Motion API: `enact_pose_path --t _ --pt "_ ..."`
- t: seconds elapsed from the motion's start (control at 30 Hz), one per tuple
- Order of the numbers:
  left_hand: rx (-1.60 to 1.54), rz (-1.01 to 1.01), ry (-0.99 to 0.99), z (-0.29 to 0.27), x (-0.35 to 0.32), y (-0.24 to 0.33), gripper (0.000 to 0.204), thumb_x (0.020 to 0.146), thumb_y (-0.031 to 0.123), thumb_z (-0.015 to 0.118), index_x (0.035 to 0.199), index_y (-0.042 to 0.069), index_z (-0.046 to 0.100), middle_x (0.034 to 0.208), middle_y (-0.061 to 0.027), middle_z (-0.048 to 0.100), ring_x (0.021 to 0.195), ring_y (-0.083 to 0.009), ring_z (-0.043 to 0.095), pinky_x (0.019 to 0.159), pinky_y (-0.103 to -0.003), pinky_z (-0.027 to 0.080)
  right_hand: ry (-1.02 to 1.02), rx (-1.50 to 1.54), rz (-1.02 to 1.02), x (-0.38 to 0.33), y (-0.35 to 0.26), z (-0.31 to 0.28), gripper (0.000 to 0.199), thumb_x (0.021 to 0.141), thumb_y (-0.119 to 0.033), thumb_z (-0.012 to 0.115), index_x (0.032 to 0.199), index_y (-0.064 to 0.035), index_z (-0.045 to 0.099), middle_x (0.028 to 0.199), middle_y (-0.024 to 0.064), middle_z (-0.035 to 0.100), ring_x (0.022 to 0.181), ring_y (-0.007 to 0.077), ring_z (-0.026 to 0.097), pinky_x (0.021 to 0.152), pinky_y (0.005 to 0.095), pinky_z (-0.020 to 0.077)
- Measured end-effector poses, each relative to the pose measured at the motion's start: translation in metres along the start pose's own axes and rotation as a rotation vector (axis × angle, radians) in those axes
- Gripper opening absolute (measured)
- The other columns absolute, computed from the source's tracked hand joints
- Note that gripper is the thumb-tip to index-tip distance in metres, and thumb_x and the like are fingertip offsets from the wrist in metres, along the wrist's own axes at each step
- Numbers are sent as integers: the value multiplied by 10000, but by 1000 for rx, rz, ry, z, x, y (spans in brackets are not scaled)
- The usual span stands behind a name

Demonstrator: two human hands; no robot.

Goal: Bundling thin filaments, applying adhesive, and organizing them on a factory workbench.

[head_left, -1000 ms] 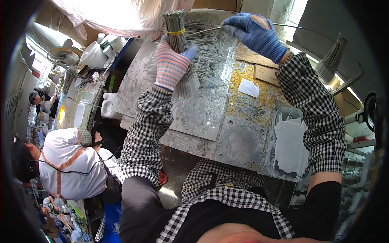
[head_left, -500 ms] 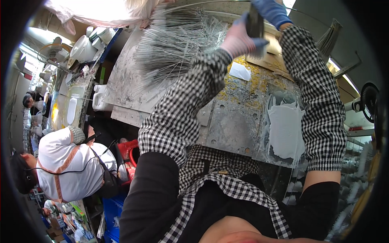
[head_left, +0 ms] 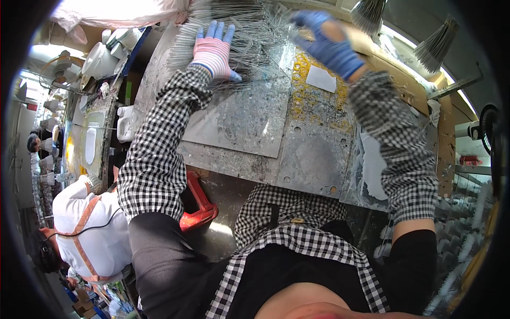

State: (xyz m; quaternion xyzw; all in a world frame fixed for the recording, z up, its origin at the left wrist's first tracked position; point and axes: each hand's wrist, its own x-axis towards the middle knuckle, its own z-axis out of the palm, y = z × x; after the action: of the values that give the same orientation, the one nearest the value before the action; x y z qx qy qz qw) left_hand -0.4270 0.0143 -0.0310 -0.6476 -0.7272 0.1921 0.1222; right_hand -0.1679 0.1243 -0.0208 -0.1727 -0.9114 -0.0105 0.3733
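Observation:
My left hand, in a pink-and-white striped glove with blue fingertips, lies spread on a heap of thin grey wire-like rods. Nothing is gripped in it. At the back right, my right hand, in a blue glove, is raised over the bench and slightly blurred. Its fingers and thumb are apart, with nothing visible between them. Close beyond that hand hangs one bundle of grey rods; a second bundle hangs farther right.
A metal bench plate has a yellow-stained patch and a white paper piece. White paste is partly behind my right forearm. A white jug, a red plastic object and a co-worker in white are at left.
Both hands have let go of the dark bundle held between them. My left hand has moved left onto the heap; my right has come down and left. Another bundle now shows hanging.

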Motion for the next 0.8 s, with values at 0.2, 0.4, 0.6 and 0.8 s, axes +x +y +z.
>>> enact_pose_path --t 0.2,0.4,0.6,0.8 --pt "1 60 48 7 14 -11 1201 593 530 872 1539 73 290 1465 -188 461 1382 -325 424 1195 -474 261 -514 -169 470 -66 -24 125 484 864 -388 629 1277 -137 603 1090 161 696 1053 335 661 932 427 523" --pt "-42 100 344 27 -44 -4 854 577 379 894 1294 77 542 1339 -166 534 1294 -335 494 1126 -456 354 -653 -63 305 -85 -27 110 313 890 -149 550 1179 -146 670 973 144 709 989 338 673 855 449 538" --pt "-169 177 137 47 -100 11 879 598 368 886 1357 151 500 1223 -112 568 1193 -333 520 1031 -491 404 -452 246 235 -94 -64 73 306 906 -330 623 1125 -123 675 974 138 697 947 333 671 842 463 539" --pt "-216 33 161 60 -110 8 1100 583 354 908 1509 135 356 1310 -104 524 1236 -324 495 1026 -472 426 -506 191 116 -115 -93 105 392 876 -284 676 1191 -60 608 1000 183 639 926 368 637 845 451 529"
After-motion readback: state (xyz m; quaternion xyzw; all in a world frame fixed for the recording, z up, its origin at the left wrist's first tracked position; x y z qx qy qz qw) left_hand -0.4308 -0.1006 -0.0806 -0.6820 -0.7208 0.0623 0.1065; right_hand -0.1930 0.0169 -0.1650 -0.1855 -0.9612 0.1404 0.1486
